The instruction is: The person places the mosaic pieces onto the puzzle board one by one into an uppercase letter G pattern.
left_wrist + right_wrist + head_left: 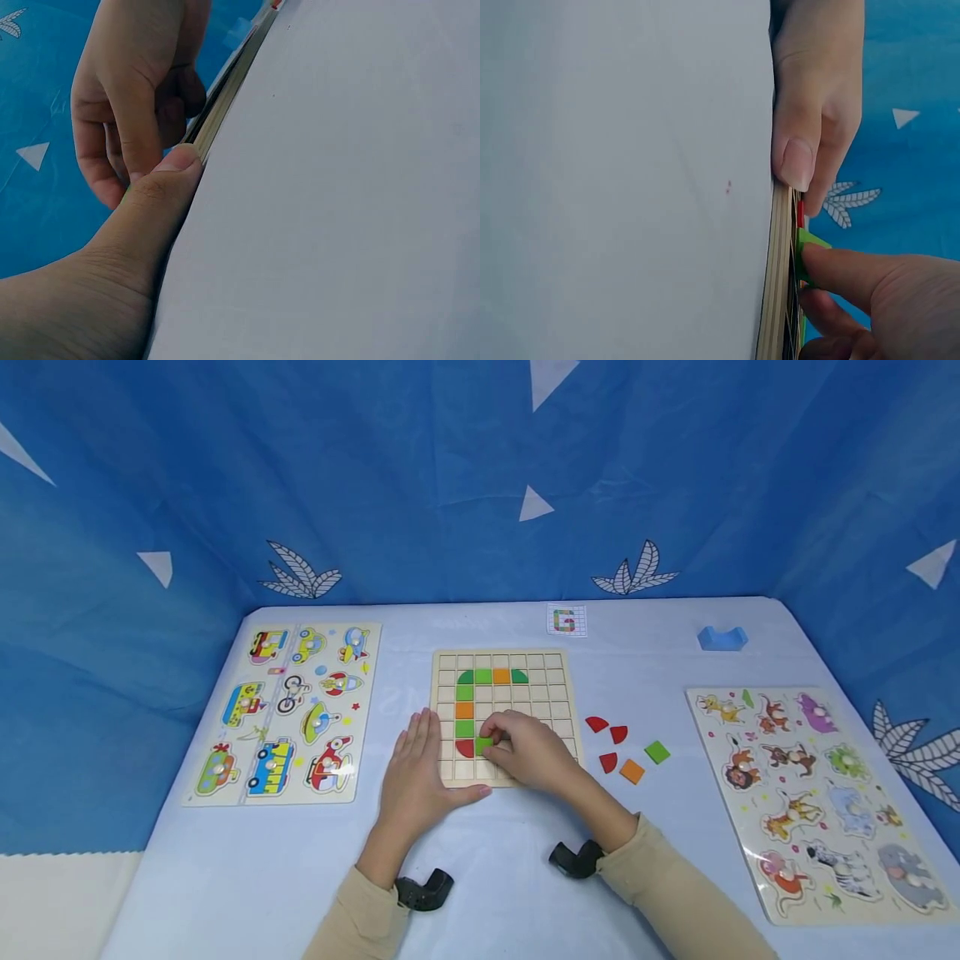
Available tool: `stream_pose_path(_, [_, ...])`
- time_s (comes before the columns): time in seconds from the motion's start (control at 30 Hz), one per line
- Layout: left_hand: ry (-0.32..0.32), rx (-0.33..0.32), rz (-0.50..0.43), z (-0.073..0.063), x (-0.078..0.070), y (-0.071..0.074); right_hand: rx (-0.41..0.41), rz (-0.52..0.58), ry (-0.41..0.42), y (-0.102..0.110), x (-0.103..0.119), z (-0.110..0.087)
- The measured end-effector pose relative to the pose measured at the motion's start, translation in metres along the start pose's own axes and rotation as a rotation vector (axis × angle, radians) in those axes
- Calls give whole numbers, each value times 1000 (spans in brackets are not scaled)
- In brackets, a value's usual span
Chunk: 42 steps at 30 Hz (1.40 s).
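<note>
A wooden grid board (542, 714) lies mid-table. On it, green, orange and red pieces run along an upper row and down a left column, ending in a red quarter-circle (465, 748). Just right of that, my right hand (534, 749) pinches a green square tile (483, 746) between thumb and finger. In the right wrist view the green tile (808, 251) stands tilted at the board's surface. My left hand (415, 779) rests along the board's left side with straight fingers, its thumb (161, 180) against the front edge.
Right of the board lie red quarter-circles (608, 762), an orange square (632, 771) and a green square (657, 752). A pattern card (566, 621) and a blue block (722, 638) sit behind. Puzzle boards of vehicles (285, 718) and animals (817, 793) flank the workspace.
</note>
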<state>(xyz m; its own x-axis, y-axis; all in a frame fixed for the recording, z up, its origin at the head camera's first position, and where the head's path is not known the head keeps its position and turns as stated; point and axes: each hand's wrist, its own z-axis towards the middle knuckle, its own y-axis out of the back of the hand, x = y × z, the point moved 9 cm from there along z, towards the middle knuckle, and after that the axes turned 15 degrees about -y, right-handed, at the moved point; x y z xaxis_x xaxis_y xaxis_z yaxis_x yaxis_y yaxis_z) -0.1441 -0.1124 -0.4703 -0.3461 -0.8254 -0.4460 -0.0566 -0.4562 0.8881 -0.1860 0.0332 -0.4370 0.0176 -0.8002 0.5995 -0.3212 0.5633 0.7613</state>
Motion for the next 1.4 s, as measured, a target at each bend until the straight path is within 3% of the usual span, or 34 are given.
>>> stream_pose_path(0.4, [-12, -24, -2, -2, -2, 2, -12, -66, 69, 4, 3, -10])
stream_pose_path(0.57, [3, -13, 8, -2, 1, 0, -5, -33, 45, 16, -7, -16])
stream_pose_path(0.87, [10, -14, -5, -1, 1, -1, -51, -67, -74, 58, -58, -36])
stream_pose_path(1.13, [-1, -16, -10, -1, 0, -1, -168, -149, -163, 92, -116, -68])
stream_pose_path(1.4, [-5, -17, -8, -1, 0, -1, -221, -174, -243, 104, -148, -88])
